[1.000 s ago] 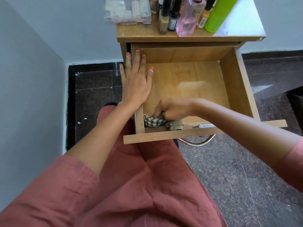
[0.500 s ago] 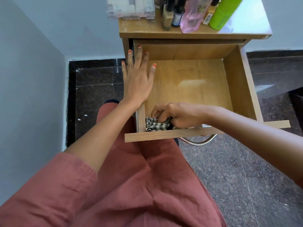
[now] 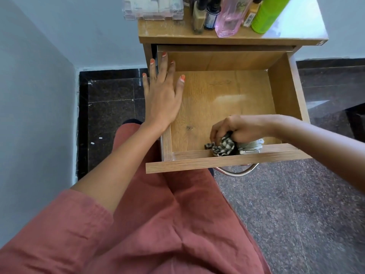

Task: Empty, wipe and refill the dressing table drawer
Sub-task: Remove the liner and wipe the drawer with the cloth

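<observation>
The wooden drawer [image 3: 284, 95] of the dressing table is pulled out over my lap, and its floor is bare. My left hand [image 3: 163, 95] lies flat, fingers straight, on the drawer's left wall near the back. My right hand [image 3: 239, 128] grips a crumpled checked cloth [image 3: 222, 147] and presses it into the drawer's front edge, a little right of the middle. Part of the cloth is hidden under my fingers.
On the table top [image 3: 167, 34] stand a clear plastic box [image 3: 153, 7], a pink bottle [image 3: 230, 16], a green can [image 3: 267, 14] and small dark bottles [image 3: 210, 13]. A metal handle [image 3: 237, 172] hangs below the drawer front. A wall stands close on the left.
My right hand has slid the cloth along the drawer's front edge from the left corner toward the middle. My left hand has stayed on the left wall.
</observation>
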`<state>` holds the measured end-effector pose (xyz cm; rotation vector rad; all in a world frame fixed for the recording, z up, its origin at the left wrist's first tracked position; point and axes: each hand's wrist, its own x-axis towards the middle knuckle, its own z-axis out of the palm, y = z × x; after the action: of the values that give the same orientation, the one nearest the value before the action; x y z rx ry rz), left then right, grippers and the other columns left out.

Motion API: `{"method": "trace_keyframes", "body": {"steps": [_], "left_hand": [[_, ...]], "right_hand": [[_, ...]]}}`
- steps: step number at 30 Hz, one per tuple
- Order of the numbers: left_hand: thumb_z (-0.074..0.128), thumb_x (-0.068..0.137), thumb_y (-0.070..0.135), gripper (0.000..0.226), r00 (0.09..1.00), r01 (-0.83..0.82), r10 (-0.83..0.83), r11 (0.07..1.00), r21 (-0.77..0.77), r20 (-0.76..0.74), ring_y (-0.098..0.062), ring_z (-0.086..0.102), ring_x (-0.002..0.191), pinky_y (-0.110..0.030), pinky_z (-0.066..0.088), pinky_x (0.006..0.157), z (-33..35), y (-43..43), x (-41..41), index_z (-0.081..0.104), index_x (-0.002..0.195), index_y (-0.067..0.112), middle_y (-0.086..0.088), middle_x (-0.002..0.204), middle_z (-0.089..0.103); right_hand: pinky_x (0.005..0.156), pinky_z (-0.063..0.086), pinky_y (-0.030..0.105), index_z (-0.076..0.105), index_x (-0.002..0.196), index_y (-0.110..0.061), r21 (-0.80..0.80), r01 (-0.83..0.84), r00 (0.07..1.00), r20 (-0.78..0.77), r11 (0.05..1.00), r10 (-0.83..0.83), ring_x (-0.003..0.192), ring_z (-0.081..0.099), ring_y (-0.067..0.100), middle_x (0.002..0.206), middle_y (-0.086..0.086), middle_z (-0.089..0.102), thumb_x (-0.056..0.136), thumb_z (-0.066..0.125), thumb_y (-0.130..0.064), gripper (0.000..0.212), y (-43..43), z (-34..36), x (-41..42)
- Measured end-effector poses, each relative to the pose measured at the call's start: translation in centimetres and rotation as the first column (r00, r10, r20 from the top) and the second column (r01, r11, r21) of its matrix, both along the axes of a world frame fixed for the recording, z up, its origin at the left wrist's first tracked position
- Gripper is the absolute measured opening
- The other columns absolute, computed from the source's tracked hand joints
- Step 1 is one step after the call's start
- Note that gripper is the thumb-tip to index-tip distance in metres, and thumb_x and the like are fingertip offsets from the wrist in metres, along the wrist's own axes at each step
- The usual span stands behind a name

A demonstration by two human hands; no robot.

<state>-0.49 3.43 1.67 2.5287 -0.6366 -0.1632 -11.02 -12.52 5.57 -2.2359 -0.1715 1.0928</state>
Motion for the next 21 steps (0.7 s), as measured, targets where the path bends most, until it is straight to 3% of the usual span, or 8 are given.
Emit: {"method": "trace_keyframes", "body": {"steps": [4,8,11,14,18,21], "left_hand": [[0.023,0.099,0.038,0.05,1.0,-0.003,0.003,1.0,-0.01,-0.005,-0.023,-0.004,0.144,-0.042,-0.004,0.115,-0.1,0.0,0.1,0.025,0.144,0.014,0.0,0.156,0.005],[0.024,0.1,0.037,0.05,1.0,-0.002,0.001,0.999,-0.05,-0.016,-0.023,-0.004,0.144,-0.041,-0.004,0.116,-0.2,0.0,0.2,0.026,0.143,0.014,-0.001,0.156,0.007],[0.024,0.1,0.035,0.048,0.999,0.004,-0.01,0.993,-0.114,-0.047,-0.023,-0.004,0.144,-0.041,-0.005,0.115,-0.3,0.0,0.3,0.025,0.143,0.014,-0.002,0.156,0.007],[0.024,0.1,0.033,0.047,0.996,-0.001,-0.013,0.986,-0.167,-0.085,-0.022,-0.006,0.144,-0.04,-0.007,0.115,-0.3,0.1,0.4,0.025,0.144,0.014,-0.002,0.156,0.006],[0.023,0.101,0.032,0.047,0.989,0.012,-0.041,0.979,-0.206,-0.14,-0.022,-0.007,0.144,-0.04,-0.009,0.114,0.0,0.2,0.6,0.022,0.144,0.015,-0.002,0.156,0.006],[0.02,0.101,0.033,0.047,0.962,-0.031,-0.058,0.948,-0.316,-0.267,-0.018,-0.005,0.144,-0.039,-0.008,0.115,1.0,0.7,0.4,0.017,0.146,0.018,0.0,0.156,0.008]], "right_hand": [[0.083,0.038,0.01,0.069,0.082,0.004,0.177,-0.058,0.996,0.078,0.983,0.045,0.102,0.051,0.016,0.106,0.006,0.053,0.063,0.038,0.026,0.043,3.3,-0.9,0.7],[0.085,0.033,0.008,0.067,0.087,0.007,0.199,-0.097,0.98,0.192,0.975,0.059,0.105,0.047,0.013,0.116,0.015,0.051,0.063,0.037,0.024,0.042,5.1,-1.9,1.0],[0.08,0.031,-0.002,0.07,0.096,0.0,0.231,-0.003,0.965,0.254,0.973,-0.057,0.098,0.05,0.006,0.113,0.013,0.054,0.065,0.038,0.023,0.05,4.6,-1.8,0.4],[0.079,0.035,0.002,0.07,0.099,-0.004,0.266,0.123,0.919,0.333,0.956,-0.211,0.094,0.049,-0.003,0.105,0.004,0.053,0.064,0.038,0.013,0.051,4.3,-1.1,0.1],[0.082,0.046,0.03,0.069,0.104,-0.015,0.07,-0.084,0.856,0.516,0.994,0.036,0.102,0.055,0.02,0.116,0.007,0.053,0.065,0.039,0.009,0.055,6.2,0.0,-0.6],[0.068,0.042,0.03,0.066,0.109,-0.024,-0.101,-0.122,0.773,0.614,0.987,0.158,0.09,0.054,0.025,0.114,0.005,0.054,0.069,0.035,0.006,0.059,6.9,0.2,-0.6]]}}
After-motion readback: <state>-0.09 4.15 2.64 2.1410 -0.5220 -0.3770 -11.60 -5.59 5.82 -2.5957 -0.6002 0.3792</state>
